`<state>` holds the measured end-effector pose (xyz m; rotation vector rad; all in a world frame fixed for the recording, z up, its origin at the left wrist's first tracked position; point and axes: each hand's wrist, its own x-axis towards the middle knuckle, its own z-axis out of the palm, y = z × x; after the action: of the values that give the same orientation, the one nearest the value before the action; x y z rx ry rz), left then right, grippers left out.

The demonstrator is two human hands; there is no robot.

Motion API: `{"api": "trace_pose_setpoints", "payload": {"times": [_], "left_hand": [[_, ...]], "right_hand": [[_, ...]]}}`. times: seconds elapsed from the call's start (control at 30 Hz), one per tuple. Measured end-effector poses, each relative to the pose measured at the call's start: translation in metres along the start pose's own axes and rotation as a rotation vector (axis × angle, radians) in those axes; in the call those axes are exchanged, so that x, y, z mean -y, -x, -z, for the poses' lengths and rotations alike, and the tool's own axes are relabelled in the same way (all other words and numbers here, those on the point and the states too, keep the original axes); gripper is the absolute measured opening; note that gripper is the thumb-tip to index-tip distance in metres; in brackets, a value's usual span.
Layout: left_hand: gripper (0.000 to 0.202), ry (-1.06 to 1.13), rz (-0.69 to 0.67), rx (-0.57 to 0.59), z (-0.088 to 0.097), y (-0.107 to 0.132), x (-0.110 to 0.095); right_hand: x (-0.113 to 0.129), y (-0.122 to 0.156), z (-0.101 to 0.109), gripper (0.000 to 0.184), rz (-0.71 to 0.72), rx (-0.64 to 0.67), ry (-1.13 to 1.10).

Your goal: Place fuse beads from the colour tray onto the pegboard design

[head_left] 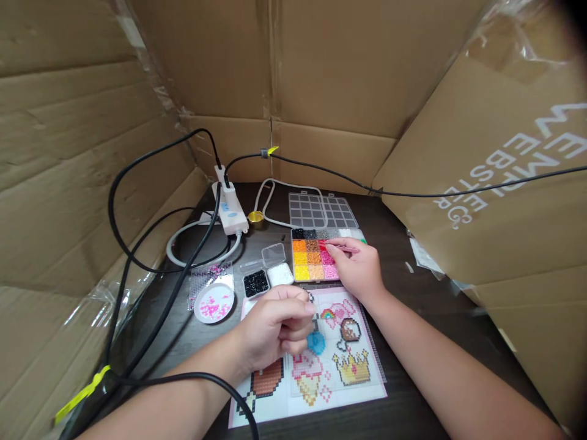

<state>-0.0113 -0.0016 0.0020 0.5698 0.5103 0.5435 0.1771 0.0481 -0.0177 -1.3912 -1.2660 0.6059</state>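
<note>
A pair of slim pink tweezers [345, 245] is pinched in my right hand [360, 269], tips pointing left over the red beads of the open bead box [300, 281]. Small compartments in the box hold beads sorted by colour, among them black, grey, white, orange, brown, yellow and pink. My left hand [279, 321] is curled into a loose fist above the pattern sheet [367, 397], with nothing visible in it. Pixel pictures of a crown [352, 368], an ice cream [308, 376] and other figures show on the sheet. A clear pegboard appears to lie over part of it.
Left of the sheet stand a small case of black beads [255, 283], one of white beads [280, 275] and a white dish [198, 311] with pink beads. A power strip [232, 211] and black cables [169, 299] lie farther left. Cardboard walls [330, 79] surround the dark table.
</note>
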Motion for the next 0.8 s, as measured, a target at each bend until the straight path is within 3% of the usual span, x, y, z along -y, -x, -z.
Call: {"api": "trace_pose_setpoints", "payload": {"times": [0.8], "left_hand": [[0.045, -0.005, 0.01, 0.023, -0.0007, 0.0002, 0.0008]], "right_hand": [[-0.005, -0.0023, -0.0044, 0.011, 0.002, -0.005, 0.011]]}}
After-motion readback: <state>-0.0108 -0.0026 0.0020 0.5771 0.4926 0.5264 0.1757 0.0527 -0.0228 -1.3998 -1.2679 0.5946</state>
